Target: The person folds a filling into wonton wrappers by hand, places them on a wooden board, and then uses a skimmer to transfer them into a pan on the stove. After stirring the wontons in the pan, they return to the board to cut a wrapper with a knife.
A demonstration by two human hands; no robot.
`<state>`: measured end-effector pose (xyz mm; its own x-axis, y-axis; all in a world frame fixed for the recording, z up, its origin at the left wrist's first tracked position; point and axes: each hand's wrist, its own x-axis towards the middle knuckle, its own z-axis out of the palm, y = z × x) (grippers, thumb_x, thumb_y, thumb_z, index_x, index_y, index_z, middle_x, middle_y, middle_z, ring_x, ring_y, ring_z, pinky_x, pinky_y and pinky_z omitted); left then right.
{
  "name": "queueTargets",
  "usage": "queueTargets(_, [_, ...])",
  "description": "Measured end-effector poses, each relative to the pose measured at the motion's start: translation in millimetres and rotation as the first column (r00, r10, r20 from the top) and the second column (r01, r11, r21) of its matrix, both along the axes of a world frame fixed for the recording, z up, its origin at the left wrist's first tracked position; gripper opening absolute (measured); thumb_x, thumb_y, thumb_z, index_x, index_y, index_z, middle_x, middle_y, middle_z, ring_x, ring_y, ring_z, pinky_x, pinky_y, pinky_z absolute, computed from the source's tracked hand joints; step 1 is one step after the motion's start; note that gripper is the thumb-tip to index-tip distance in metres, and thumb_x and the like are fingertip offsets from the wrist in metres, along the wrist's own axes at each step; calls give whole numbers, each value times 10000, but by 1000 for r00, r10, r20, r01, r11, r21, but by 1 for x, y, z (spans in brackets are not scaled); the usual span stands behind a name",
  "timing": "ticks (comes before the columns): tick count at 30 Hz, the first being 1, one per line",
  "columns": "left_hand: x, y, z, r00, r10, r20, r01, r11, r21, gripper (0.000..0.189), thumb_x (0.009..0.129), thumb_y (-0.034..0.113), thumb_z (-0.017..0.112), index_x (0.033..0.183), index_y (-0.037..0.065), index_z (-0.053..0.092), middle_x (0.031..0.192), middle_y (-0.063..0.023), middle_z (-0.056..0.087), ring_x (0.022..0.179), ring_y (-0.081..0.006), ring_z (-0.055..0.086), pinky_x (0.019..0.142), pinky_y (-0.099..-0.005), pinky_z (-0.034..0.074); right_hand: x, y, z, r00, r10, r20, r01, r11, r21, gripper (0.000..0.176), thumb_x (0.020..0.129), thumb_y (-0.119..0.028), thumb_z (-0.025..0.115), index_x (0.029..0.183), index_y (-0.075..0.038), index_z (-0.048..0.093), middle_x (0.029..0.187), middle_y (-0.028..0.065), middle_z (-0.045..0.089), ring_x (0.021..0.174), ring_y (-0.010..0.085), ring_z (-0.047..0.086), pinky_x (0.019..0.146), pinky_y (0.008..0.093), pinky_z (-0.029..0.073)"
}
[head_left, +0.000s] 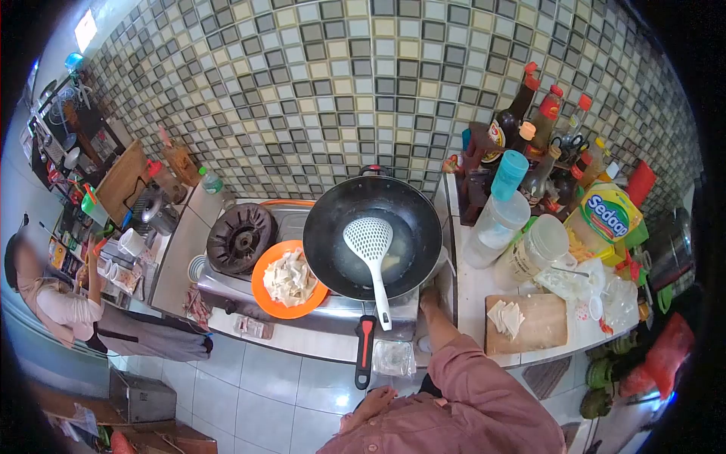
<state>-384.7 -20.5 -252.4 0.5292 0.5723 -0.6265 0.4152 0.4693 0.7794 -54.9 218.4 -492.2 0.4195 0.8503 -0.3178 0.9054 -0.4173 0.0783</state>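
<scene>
Two bare hands are yours: the left hand (376, 401) has its fingers together near your shirt, at bottom centre, though you cannot tell whether they pinch anything. Your right hand (429, 300) reaches beside the wok (321, 257), at centre; its fingers are too small and dim to read. One white skimmer (368, 239) lies in the wok, among pale pieces in liquid. The wok's single handle (365, 352) juts towards you, between your hands. Left of it sit one orange plate (262, 293) of pale folded pieces and one dark burner (241, 238). Right, on the surface (469, 303), stand one board (546, 321) with pale sheets, two large jars (495, 227) and several bottles (546, 113). One other person (68, 303) stands far left.
</scene>
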Motion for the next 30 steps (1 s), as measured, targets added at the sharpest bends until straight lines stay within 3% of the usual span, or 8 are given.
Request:
queueTargets(2, [-1,-3,-9,1000,8,5,-8,1000,9,365,874,367,509,859,13,599,721,-67,585,661,-144,535,612,-276,427,-32,-7,84,976,-155,-155,176,975,133,208,834,-128,470,823,-100,675,895,120,652,835,251,635,631,349,505])
queueTargets(12, [0,1,-5,999,5,36,-6,999,38,370,872,380,507,873,22,596,726,-45,567,684,-127,518,617,-262,413,-12,11,5,894,-216,-392,261,963,66,210,789,-102,509,928,-18,643,1009,186,614,970,304,591,777,382,493])
queueTargets(17, [6,10,9,997,-8,82,3,998,55,350,871,385,516,909,44,586,763,-33,580,693,-116,524,637,-256,420,-45,-12,174,961,-151,-233,151,988,-18,240,789,-88,504,982,-8,622,997,205,611,968,310,593,778,381,496])
queueTargets(19, [10,16,20,997,-67,26,64,994,91,342,870,381,522,905,46,585,786,-34,595,706,-107,531,655,-250,426,-60,-25,222,336,-512,-791,741,662,-114,254,784,-68,514,1015,-7,599,1002,197,607,991,308,581,802,393,481])
queueTargets(20, [12,12,8,994,17,107,-21,999,31,334,870,373,525,901,47,590,801,-43,608,718,-113,541,673,-250,431,-48,-14,147,619,-329,-713,618,765,184,241,779,-42,516,1006,3,585,956,204,611,942,327,598,761,407,499])
queueTargets(23, [16,20,24,996,-68,51,62,993,104,328,869,367,528,898,47,596,802,-42,612,726,-126,548,683,-253,433,-48,-20,181,623,-353,-698,614,773,157,212,777,-52,509,965,11,586,926,207,610,864,361,611,720,436,503])
queueTargets(27, [19,25,30,992,-122,32,115,981,155,325,869,363,530,892,46,599,811,-38,618,733,-139,555,684,-262,436,-61,-43,254,905,-116,-410,308,843,442,212,779,-56,477,910,33,619,920,245,606,832,397,610,641,438,524])
queueTargets(30, [21,25,20,992,-127,19,122,976,179,329,865,366,536,895,44,599,803,-38,619,731,-135,557,678,-265,439,-72,-61,314,884,-187,-428,366,847,385,203,743,-56,479,835,19,644,907,242,611,876,380,603,747,432,499])
